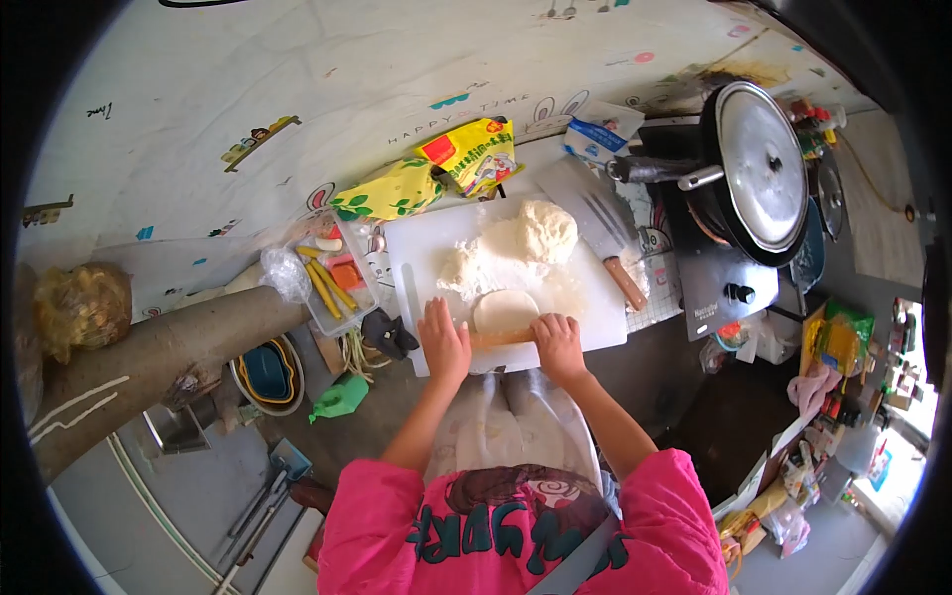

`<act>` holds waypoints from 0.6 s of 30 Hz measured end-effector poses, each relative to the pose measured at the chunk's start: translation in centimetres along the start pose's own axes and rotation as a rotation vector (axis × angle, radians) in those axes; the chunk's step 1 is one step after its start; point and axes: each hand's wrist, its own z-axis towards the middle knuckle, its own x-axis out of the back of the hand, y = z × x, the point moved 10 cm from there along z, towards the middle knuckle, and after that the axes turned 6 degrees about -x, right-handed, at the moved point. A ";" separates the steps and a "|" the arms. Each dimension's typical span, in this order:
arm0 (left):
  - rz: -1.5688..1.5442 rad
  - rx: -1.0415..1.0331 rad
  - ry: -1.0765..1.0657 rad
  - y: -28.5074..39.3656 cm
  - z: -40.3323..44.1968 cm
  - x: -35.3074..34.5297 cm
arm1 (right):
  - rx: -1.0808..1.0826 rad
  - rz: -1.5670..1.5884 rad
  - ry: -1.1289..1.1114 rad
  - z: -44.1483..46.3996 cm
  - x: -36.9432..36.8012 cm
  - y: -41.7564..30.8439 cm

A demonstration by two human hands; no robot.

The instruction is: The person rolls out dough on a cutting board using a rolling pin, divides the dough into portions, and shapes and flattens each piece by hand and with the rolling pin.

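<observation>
A white cutting board (405, 238) lies in front of me with loose flour (466, 266) on it. A round flat piece of dough (506, 309) is near its front edge, and a larger lump of dough (547, 231) sits at the back right. My left hand (443, 337) rests at the left end of a wooden rolling pin (501, 338), its fingers extended. My right hand (558, 345) is curled over the pin's right end. The pin lies along the near edge of the flat dough.
A cleaver (625, 283) lies right of the board. Beyond it, a lidded pan (764, 164) sits on a stove (729, 288). Yellow bags (474, 157) stand behind the board. At left are a plastic container (332, 297) and a large pipe (198, 347).
</observation>
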 end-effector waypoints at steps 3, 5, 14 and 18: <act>-0.030 0.052 -0.007 -0.8 0.8 -2.7 | -0.038 0.133 0.027 2.2 0.9 1.1; -0.004 0.091 0.030 -1.0 1.9 -3.3 | -0.104 0.112 0.163 3.1 0.6 3.0; -0.001 0.247 0.168 -2.0 7.8 -1.6 | -0.474 0.068 0.464 8.4 1.9 7.6; 0.006 0.302 0.226 -2.7 9.5 -1.4 | -0.719 0.172 0.637 7.2 1.3 10.6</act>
